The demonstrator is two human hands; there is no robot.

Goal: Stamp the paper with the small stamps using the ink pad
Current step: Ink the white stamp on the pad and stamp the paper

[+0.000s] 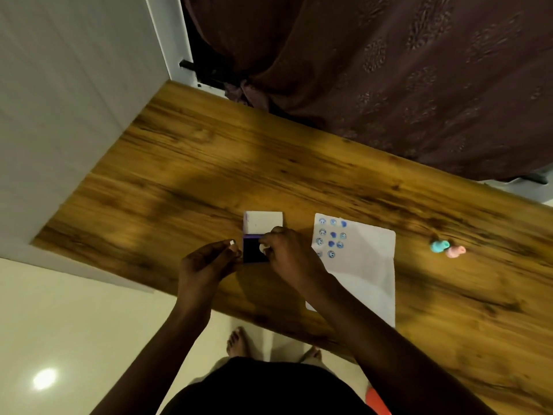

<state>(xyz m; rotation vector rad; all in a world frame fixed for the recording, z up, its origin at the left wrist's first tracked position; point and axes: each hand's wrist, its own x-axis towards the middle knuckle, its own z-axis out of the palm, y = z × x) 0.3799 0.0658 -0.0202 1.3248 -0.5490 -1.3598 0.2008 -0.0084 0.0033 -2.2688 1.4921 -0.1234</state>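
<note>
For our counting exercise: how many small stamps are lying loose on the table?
2: a teal stamp and a pink stamp, side by side right of the paper. Another may be hidden in the right hand.

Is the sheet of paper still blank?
No, the paper already carries several blue stamp marks in rows near its far left corner.

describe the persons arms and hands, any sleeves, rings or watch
Both arms are bare from the forearm to the hand: no sleeve shows on either. The left hand and the right hand carry no visible ring, watch or bracelet, though the picture is dim and slightly blurred. One nail on the left hand looks pale or white. The person wears a dark top.
</note>
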